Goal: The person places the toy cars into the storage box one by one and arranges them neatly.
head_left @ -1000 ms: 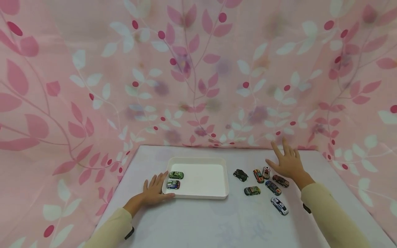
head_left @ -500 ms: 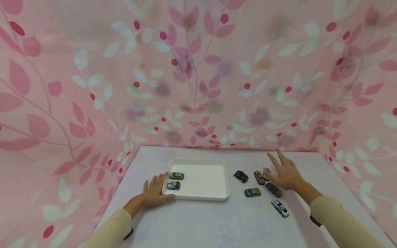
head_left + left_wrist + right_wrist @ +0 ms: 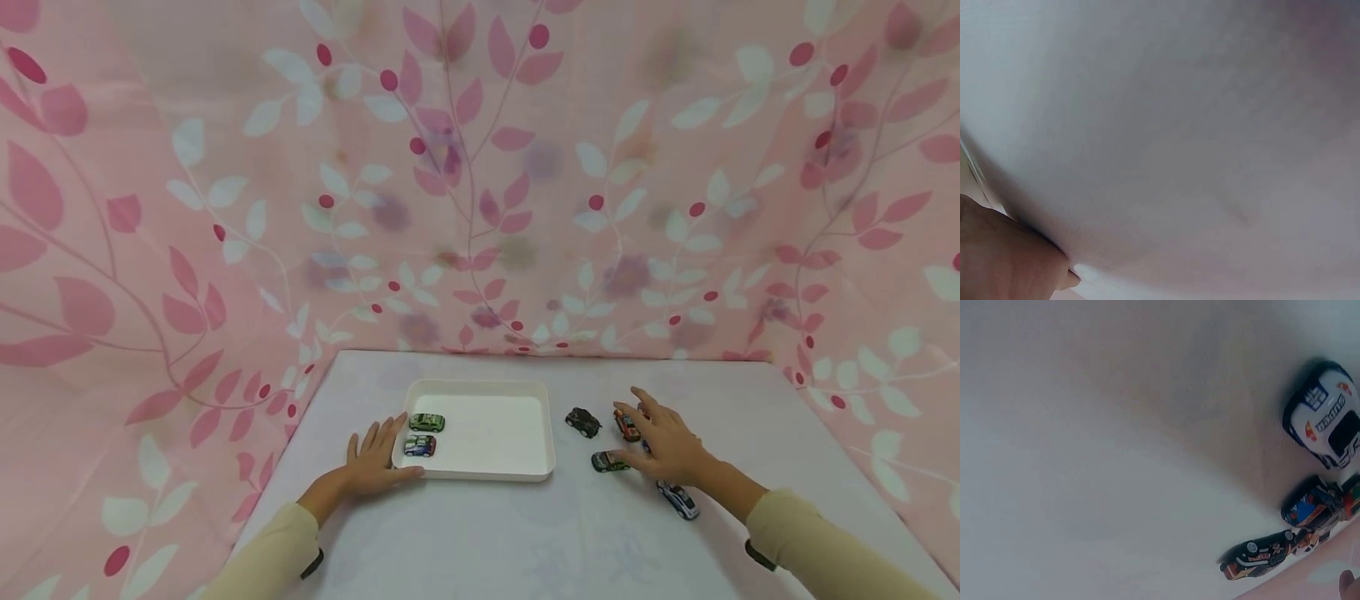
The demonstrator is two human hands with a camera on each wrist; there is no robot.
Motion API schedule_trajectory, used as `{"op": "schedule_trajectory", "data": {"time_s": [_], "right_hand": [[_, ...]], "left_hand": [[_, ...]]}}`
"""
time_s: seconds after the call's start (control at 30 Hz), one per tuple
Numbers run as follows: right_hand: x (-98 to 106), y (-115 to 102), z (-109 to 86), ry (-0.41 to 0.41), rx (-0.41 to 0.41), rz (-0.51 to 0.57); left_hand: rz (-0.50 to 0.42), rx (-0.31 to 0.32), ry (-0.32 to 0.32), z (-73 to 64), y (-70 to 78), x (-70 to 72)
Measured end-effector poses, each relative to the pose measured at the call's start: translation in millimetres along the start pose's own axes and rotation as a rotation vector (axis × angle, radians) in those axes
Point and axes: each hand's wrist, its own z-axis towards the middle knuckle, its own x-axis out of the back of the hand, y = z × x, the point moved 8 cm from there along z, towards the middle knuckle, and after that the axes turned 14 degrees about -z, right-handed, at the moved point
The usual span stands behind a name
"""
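My left hand (image 3: 372,467) rests at the left edge of a white tray (image 3: 480,477), fingers straight. In the left wrist view only part of that hand (image 3: 1010,256) shows. Inside the tray, a green toy car (image 3: 427,422) and a blue-and-white toy car (image 3: 420,446) stand by its left wall. My right hand (image 3: 671,446) hovers low over a group of toy cars, fingers extended and thumb beside a dark green car (image 3: 609,461). An orange car (image 3: 626,426) lies by its fingertips. The hand hides other cars. Whether it touches any, I cannot tell.
A black toy car (image 3: 582,422) stands between tray and right hand. A white toy car (image 3: 678,501) lies below that hand. In the right wrist view, a dark car (image 3: 1259,555) and a blue car (image 3: 1312,503) show. Pink floral fabric (image 3: 480,183) surrounds the white table (image 3: 465,542).
My right hand has moved left and down from the back right of the cars, and now covers several of them. My left hand stays at the tray.
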Motion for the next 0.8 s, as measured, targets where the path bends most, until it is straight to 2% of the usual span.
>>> {"op": "schedule_trajectory", "data": {"time_s": [0.2, 0.47, 0.67, 0.8], "right_hand": [[-1, -21, -6.4, 0.019, 0.12, -0.015], [-6, -35, -13.1, 0.041, 0.15, -0.008], [-8, -43, -17.7, -0.019, 0.179, -0.004], [-13, -44, -19.8, -0.106, 0.144, 0.023]], "left_hand": [[-0.013, -0.021, 0.014, 1.7, -2.6, -2.0], [-0.012, -0.019, 0.02, 2.3, -5.4, -3.2], [-0.021, -0.014, 0.015, -0.4, -1.3, -0.8], [-0.016, -0.011, 0.009, -1.5, 0.4, -0.4]]}}
